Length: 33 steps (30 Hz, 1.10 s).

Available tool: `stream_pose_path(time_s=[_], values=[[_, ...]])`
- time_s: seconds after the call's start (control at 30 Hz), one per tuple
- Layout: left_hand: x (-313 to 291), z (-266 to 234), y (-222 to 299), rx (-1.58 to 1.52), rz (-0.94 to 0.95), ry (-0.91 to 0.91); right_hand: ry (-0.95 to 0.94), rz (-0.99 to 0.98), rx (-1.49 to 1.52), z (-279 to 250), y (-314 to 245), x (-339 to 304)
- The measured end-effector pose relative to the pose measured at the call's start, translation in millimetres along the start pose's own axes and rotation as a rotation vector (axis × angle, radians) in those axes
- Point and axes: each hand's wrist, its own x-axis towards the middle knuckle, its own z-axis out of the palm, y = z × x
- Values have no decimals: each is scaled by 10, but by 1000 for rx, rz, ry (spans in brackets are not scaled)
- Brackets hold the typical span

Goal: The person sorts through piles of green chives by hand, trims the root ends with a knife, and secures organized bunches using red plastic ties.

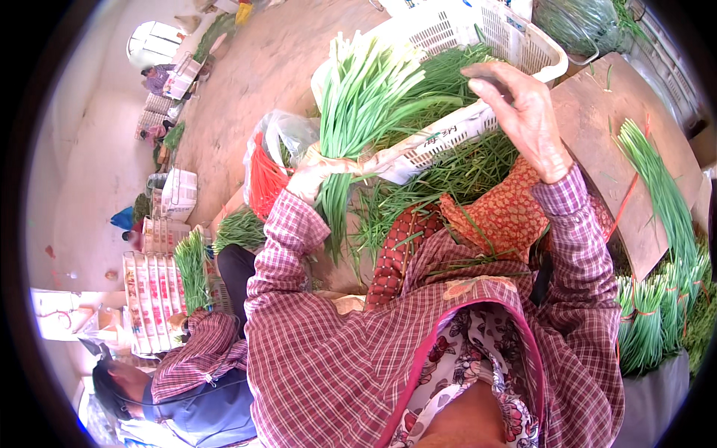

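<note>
Gripping a thick bunch of green chives [358, 97] around the lower stalks, the left hand [310, 178] has its fingers closed tight in a fist, so the leafy tops fan out toward the far side while the cut ends hang down toward the near side, just left of centre. The right hand [523, 119] is further right, fingers curled down over the near rim of a white plastic crate [448, 134] that's tipped up and stuffed with more loose greens; can't tell if it's actually pinching anything besides the rim. Under the crate there's a red patterned cloth [508, 213] on the lap with stray stalks on it. Off to the right is a brown board [620, 127] with one tied bundle [661, 187] lying on it, and a stack of tied bundles [657, 313] nearer. Another person in a checked sleeve [198, 355] sits at the near left with their own bunch.
</note>
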Motion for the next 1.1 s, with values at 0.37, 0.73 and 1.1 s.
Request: stream_pose_path(time_s=[0.37, 0.73, 1.1], values=[[-107, 405, 51, 7, -49, -11, 192, -270, -419, 244, -193, 244], [-75, 677, 128, -14, -55, -54, 186, -190, -426, 622, 71, 330], [-166, 396, -178, -128, -124, -94, 37, 89, -463, -427, 431, 224]])
